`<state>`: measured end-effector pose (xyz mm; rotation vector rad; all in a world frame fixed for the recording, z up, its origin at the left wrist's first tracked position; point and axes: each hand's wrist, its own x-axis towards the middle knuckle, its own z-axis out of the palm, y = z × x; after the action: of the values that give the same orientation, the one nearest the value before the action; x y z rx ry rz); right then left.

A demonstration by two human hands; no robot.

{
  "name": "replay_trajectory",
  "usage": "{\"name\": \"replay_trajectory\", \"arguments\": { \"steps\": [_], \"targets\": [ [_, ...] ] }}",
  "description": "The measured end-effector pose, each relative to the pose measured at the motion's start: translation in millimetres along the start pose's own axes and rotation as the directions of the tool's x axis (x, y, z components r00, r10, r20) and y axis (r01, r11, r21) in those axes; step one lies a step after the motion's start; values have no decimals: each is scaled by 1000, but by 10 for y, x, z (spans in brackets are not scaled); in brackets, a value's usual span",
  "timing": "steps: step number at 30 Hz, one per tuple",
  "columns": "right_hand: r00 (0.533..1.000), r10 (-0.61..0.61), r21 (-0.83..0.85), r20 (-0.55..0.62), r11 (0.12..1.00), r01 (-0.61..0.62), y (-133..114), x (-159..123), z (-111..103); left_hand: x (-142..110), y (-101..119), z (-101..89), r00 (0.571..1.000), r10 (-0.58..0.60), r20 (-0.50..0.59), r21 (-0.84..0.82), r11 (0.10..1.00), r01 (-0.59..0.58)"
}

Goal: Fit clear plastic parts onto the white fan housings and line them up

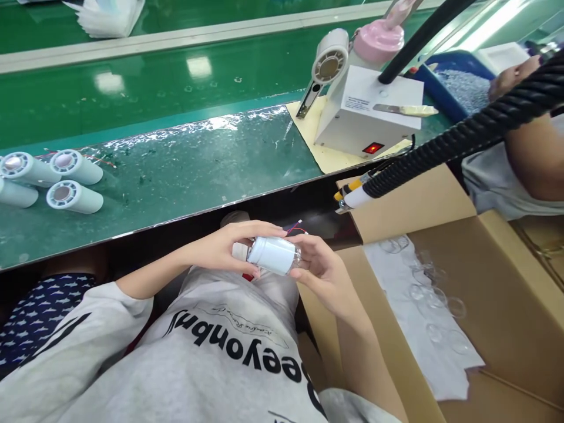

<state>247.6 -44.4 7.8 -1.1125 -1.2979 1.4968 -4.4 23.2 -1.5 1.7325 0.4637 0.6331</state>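
- Left grip (224, 247) and right grip (324, 270) close around a pale cylinder (273, 255), center of the frame.
- A clear part shows at its right end; whether it is fully seated, I cannot tell.
- Thin wires (296, 227) stick up loose behind it.
- Four similar cylinders (81, 200) lie on the desk (198, 170), left of the frame; their completion is unclear.
- Clear rings (425, 294) remain loose inside the carton (497, 282), lower right.

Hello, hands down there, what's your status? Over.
Left hand and right hand on pale cylinder, one at each end. Thin wires showing beyond it. Black hose to the right, clear of both hands.
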Motion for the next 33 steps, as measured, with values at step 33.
{"name": "replay_trajectory", "arguments": {
  "steps": [33],
  "targets": [
    [918,388,241,86,886,-397,86,123,176,-29,-20,1,999,44,17,-15,999,-44]
  ]
}}
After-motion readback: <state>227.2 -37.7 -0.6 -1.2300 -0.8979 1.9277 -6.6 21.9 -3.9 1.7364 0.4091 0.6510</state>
